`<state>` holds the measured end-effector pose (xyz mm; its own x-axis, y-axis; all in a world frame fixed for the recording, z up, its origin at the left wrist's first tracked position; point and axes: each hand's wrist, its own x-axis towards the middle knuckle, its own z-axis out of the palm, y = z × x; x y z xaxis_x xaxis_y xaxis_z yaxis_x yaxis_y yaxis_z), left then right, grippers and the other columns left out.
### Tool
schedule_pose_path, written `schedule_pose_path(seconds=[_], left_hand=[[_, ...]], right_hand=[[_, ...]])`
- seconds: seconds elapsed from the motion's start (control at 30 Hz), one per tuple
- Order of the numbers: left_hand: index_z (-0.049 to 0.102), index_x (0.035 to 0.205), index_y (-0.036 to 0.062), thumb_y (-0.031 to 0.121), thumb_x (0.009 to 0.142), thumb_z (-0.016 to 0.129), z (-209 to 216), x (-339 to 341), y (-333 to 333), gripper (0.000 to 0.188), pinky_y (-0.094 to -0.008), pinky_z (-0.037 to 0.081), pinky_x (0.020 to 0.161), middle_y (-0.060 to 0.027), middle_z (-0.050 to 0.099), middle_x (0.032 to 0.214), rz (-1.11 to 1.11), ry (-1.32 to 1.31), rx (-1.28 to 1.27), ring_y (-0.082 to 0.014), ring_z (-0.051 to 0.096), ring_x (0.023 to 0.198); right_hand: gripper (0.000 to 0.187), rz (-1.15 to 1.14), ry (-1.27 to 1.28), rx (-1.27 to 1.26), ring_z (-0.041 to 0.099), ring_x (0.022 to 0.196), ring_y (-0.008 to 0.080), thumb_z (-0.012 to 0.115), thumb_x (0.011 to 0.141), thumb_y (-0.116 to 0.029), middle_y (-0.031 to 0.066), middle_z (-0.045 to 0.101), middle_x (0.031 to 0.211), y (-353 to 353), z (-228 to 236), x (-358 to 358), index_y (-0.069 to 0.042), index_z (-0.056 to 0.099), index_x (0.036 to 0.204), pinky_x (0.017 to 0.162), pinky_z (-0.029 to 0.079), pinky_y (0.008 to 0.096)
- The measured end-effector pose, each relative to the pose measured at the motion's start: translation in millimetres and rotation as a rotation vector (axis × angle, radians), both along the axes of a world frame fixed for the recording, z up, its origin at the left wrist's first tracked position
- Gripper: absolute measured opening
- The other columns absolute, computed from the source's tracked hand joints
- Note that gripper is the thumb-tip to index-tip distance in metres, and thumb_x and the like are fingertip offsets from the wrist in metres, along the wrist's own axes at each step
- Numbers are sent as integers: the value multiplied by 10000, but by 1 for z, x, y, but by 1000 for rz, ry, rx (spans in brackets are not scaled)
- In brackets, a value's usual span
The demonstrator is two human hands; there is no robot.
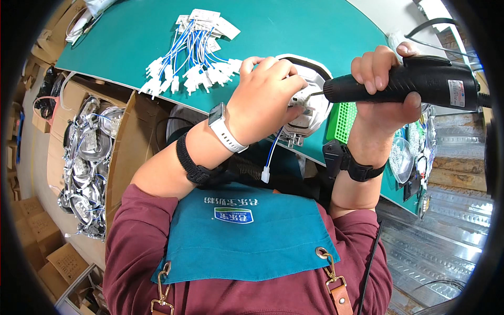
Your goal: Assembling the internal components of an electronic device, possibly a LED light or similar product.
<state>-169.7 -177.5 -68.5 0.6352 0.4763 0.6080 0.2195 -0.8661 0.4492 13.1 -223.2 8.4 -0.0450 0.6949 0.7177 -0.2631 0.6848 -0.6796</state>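
Driver [433, 84], black; unit [311, 116], white.
Your right hand [376, 71] wraps the driver, bit [316, 93] toward the unit at the near edge of the surface [126, 47]; your left hand [269, 97] curls on the unit, pinch unclear.

At the near edge of the green tabletop [126, 42], the left hand [266, 92] holds a pale housing [314, 119], and the right hand [382, 79] grips a black electric screwdriver [438, 81], its bit beside the left fingertips. A blue-and-white wire [272, 147] hangs over that edge, left of a green tray [342, 125]. Farther left lie bunched wires [197, 44], their white plugs [205, 75] toward the near edge.
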Motion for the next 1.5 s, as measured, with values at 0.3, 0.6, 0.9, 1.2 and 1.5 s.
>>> schedule_pose_path(seconds=[0.3, 0.6, 0.9, 1.2, 1.5], left_hand=[[620, 953, 119, 135, 627, 761, 3, 1, 0, 356, -411, 310, 892, -34, 538, 970, -14, 5, -8, -250, 508, 947], [625, 1003, 116, 199, 670, 730, 3, 2, -1, 359, -422, 296, 919, -41, 538, 1018, 0, 58, 16, -243, 495, 1000], [644, 985, 103, 189, 637, 747, 3, 2, 3, 374, -388, 290, 891, -42, 553, 992, -22, 92, -11, -218, 501, 961], [642, 1002, 101, 185, 631, 744, 4, 4, 2, 393, -383, 294, 892, -50, 549, 1007, -25, 99, -2, -224, 503, 970], [640, 1014, 102, 197, 639, 735, 3, 4, 3, 398, -392, 287, 913, -60, 541, 1017, -15, 119, 12, -237, 502, 988]], right_hand=[[606, 201, -125, -2, 473, 543, 102, 673, 741, -461, 10, 478, 654, 18, 5, -6, -44, 479, 1135, 543, 367, 260], [587, -216, 309, 113, 373, 595, 115, 596, 755, -487, 4, 397, 696, -72, 33, 6, -88, 475, 1168, 570, 304, 301], [513, -695, 230, -55, 462, 640, 183, 583, 814, -326, 83, 478, 738, -106, -31, 47, -38, 392, 1193, 627, 380, 341], [487, -759, 218, -134, 465, 599, 181, 589, 807, -320, 87, 479, 701, -93, -42, 58, -16, 435, 1155, 567, 378, 322], [542, -212, -33, -196, 438, 582, 125, 635, 780, -365, 45, 454, 669, -73, -35, 78, -21, 438, 1150, 552, 343, 265]])
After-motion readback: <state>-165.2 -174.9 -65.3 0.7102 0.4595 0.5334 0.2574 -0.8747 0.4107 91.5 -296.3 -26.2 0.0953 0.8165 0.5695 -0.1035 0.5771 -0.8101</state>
